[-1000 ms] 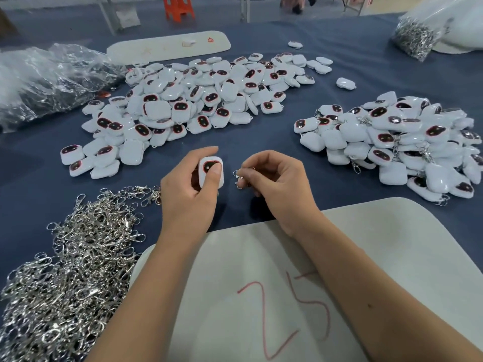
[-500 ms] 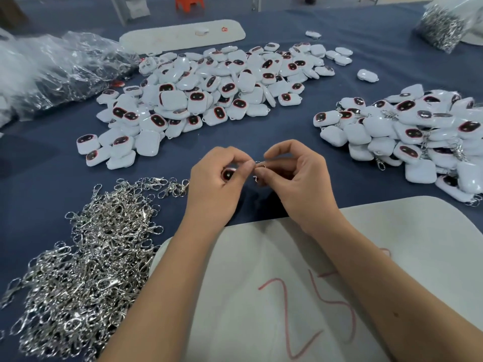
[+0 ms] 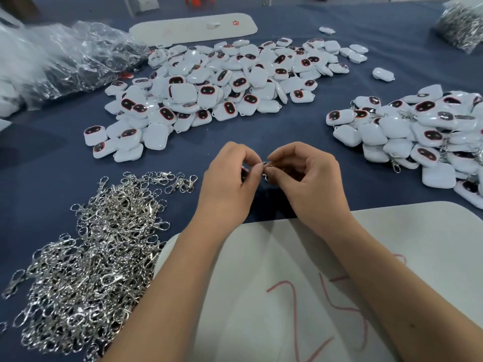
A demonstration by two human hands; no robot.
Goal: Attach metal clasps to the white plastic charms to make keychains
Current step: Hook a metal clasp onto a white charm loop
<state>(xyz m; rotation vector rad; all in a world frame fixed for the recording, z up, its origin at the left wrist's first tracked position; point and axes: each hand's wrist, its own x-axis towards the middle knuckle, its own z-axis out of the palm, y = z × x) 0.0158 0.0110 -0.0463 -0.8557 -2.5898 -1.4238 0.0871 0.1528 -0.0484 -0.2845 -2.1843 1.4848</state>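
2 charm piles [image 3: 217,82] | blue tablecloth [image 3: 52,158] | left grip [image 3: 230,184] pinches charm | right grip [image 3: 311,184] pinches clasp [image 3: 266,165]

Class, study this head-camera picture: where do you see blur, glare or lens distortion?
Head view: the crumpled plastic bag at far left is smeared and glinting; the clasp pile sparkles with highlights; wide-angle bending stretches the forearms; the left hand and right hand stay sharp.

Two hands [image 3: 230,184], two charm piles [image 3: 222,82], perhaps hundreds
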